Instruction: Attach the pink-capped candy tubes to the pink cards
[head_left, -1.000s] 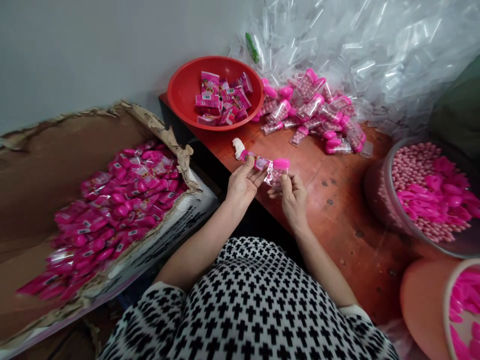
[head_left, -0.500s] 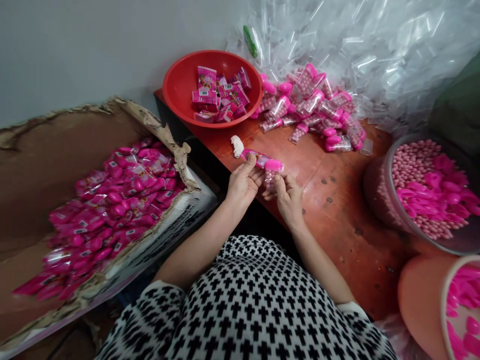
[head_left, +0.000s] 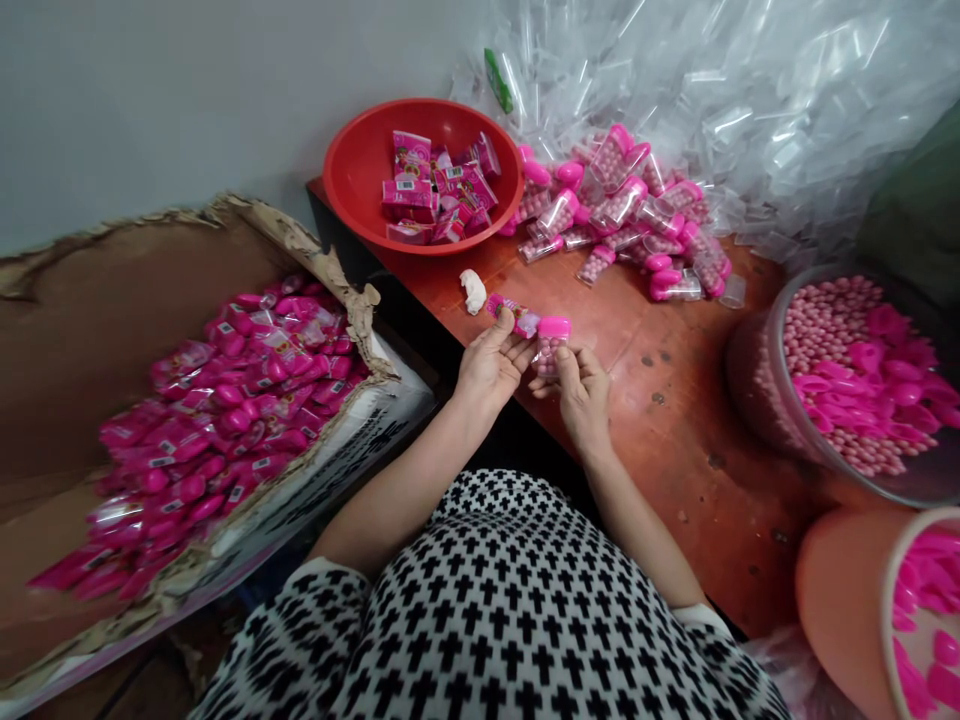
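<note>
My left hand [head_left: 487, 365] pinches a pink printed sleeve [head_left: 513, 314] between thumb and fingers, over the table's near edge. Just right of it, my right hand [head_left: 583, 392] grips a small clear candy bottle [head_left: 551, 356] by its lower part. The bottle stands roughly upright, with pink candy balls inside and a pink cap [head_left: 554, 327] on top. Sleeve and bottle are side by side; whether they touch I cannot tell. A crumpled white lump [head_left: 473, 292] lies on the table beyond my left hand.
A red bowl [head_left: 352, 215] holds several pink sleeves. Filled bottles [head_left: 622, 205] lie heaped before a pile of clear empty containers [head_left: 720, 90]. At right stand a tub [head_left: 761, 365] of candy balls and pink caps, and a peach bucket [head_left: 840, 580]. A torn carton [head_left: 390, 395] at left holds wrapped bottles [head_left: 247, 400].
My right hand has shifted slightly right with the bottle, opening a little more space from the sleeve. My left hand keeps its grip nearly in place.
</note>
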